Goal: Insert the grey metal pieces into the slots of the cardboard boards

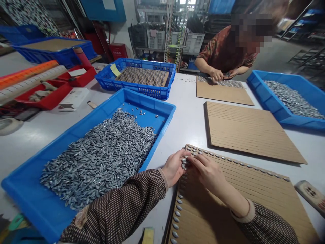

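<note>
At ten o'clock of the slotted cardboard [261, 189], the left hand [174, 166] cups spindle-shaped pieces [184, 162], seemingly supplying the right hand [209, 171], whose grip I can't discern.

Dark checked sleeves [122, 206], beige cuffs [249, 213]

No writing can be read for certain. The red box [118, 51] in the background bears a row of pale characters, too small and blurred to make out; the white carton [74, 97] on the worktop [188, 112] shows faint print, and the pale block [311, 196] at the right has reddish marks, both likewise illegible.
</note>
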The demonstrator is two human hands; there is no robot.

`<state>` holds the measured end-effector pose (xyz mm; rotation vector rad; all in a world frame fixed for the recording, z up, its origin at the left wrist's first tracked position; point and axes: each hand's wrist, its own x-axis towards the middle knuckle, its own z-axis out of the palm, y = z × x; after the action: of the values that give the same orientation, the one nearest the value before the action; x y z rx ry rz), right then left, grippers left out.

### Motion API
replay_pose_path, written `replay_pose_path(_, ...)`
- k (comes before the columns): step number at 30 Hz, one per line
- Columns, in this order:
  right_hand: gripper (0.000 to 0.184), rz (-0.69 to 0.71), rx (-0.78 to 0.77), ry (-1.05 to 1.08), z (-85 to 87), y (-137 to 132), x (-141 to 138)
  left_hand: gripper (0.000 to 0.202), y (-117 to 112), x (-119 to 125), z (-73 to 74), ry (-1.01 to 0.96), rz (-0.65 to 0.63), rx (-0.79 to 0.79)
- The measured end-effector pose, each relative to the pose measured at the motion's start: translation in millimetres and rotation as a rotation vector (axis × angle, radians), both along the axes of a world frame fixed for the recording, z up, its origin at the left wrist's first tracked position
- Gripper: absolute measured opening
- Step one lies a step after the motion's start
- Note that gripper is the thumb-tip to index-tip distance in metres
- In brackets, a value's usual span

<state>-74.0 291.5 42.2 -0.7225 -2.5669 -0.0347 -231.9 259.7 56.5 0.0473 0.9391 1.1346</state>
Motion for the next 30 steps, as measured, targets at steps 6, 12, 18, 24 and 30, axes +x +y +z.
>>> replay_pose_path(6, 0.025, 0.005, -0.046, 0.013, -0.5, -2.3, -1.0, 0.032, -1.5, 1.9, 0.1, -0.029, -0.076, 0.06)
replay_pose_path(12, 0.018, -0.044, -0.213, 0.093, 2.0, 0.1, 5.1, 0.017, -4.2, 3.0, 1.8, 0.039, -0.074, 0.091)
replay_pose_path(18, 0.01, -0.052, -0.548, 0.329, 19.8, -1.3, 11.1, 0.027, -8.0, 3.5, -3.0, 0.13, -0.235, 0.162)
replay_pose_path(24, 0.011, -0.089, -0.724, 0.358, 25.0, -2.7, 11.2, 0.032, -7.9, 0.9, -1.2, 0.256, -0.228, 0.207)
replay_pose_path(30, 0.012, -0.119, -0.718, 0.392, 15.3, -1.0, 22.5, 0.017, -3.9, -0.7, 2.9, 0.276, -0.172, 0.189)
